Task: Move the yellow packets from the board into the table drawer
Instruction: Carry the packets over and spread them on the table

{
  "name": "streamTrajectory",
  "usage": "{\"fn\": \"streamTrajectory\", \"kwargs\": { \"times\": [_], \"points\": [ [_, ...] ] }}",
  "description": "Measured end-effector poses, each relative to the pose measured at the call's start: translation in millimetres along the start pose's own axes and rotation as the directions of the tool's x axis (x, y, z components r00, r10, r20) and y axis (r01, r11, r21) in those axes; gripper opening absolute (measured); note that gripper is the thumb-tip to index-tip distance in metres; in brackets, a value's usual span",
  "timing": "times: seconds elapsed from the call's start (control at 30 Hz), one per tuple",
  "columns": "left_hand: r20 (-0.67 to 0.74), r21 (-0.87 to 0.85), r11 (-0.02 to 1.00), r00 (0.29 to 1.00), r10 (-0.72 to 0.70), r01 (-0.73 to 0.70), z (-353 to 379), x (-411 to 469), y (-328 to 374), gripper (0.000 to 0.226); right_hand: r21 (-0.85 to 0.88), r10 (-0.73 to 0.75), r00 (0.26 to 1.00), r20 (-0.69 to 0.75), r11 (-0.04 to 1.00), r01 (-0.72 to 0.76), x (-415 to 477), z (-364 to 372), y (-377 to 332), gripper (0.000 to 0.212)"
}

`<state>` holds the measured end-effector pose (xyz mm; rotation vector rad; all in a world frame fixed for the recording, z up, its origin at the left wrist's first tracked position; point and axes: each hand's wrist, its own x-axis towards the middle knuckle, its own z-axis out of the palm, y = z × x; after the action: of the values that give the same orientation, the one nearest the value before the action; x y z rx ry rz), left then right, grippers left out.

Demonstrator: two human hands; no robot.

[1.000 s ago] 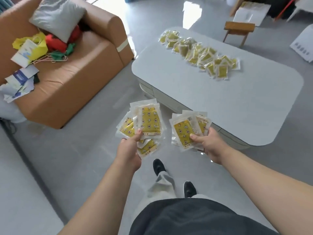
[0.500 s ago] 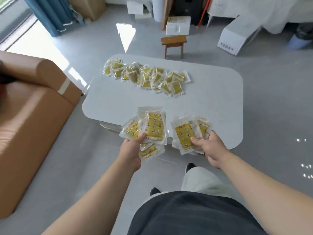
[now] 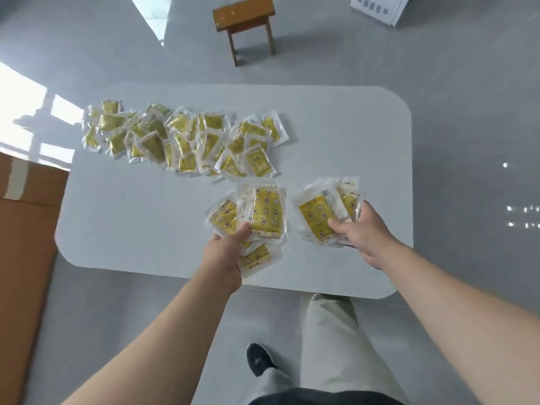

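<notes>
Yellow packets lying on a pale grey-white table
Their edges are showing clear and whitish; the held packets over the table's near edge are displaying small pale stars, moons and round motifs on yellow, while beyond the table a stool is showing honey-brown and left of it a sofa tan

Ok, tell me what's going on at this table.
A person stands over the white table with both bare hands full. The left grip holds a fan of yellow packets, and the right grip pinches a second bunch. A larger pile of packets lies spread across the table's far left. No drawer is in view.
</notes>
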<state>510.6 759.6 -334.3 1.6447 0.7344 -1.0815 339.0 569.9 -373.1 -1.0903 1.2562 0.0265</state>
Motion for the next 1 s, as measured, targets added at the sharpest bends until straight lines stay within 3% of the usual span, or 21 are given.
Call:
{"fn": "streamTrajectory", "kwargs": {
  "times": [0.17,0.27,0.43,0.6,0.8,0.93,1.0],
  "points": [
    [-0.092,0.131,0.991,0.996,-0.007,0.019,109,110,48,0.045,-0.104,-0.012,1.0,-0.012,0.994,0.01,117,-28,-25,0.045],
    [-0.156,0.178,0.983,0.988,-0.009,0.037,165,163,69,0.044,-0.153,-0.03,0.999,-0.02,0.988,0.027,172,-41,-31,0.04],
    [-0.169,0.261,0.965,0.985,0.033,0.013,221,230,80,0.044,-0.113,-0.013,0.999,-0.038,0.994,0.008,242,-50,-30,0.045],
    [-0.226,0.411,0.891,0.925,0.305,-0.194,233,272,74,0.049,-0.126,-0.008,1.0,0.022,0.992,0.011,290,-35,-36,0.05],
    [-0.298,0.463,0.885,0.934,0.2,-0.042,227,259,70,0.066,-0.087,-0.003,0.993,0.122,0.996,0.014,325,-9,-65,0.05],
    [-0.278,0.518,0.849,0.918,0.284,-0.106,202,237,60,0.08,-0.162,-0.011,0.984,0.178,0.986,0.04,332,16,-88,0.045],
    [-0.26,0.535,0.833,0.912,0.318,-0.138,189,229,57,0.072,-0.209,0.01,0.981,0.194,0.977,0.032,335,33,-93,0.048]
  ]
}}
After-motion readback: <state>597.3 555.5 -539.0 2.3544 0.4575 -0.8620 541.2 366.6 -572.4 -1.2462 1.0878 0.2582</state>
